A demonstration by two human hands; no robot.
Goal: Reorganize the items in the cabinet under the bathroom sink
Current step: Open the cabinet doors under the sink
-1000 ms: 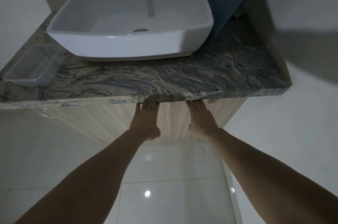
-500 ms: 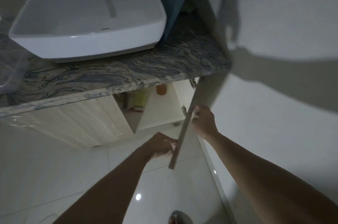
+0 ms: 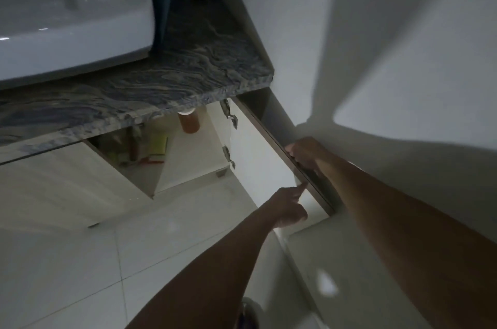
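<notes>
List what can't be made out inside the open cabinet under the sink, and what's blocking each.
- Head view: the left half of the cabinet is hidden behind the closed left door.
- The orange bottle: its top is cut off by the countertop edge.
- The items by the yellow pack are dim and blurred; labels are unreadable.
- Right hand fingertips are hidden behind the open door edge.
</notes>
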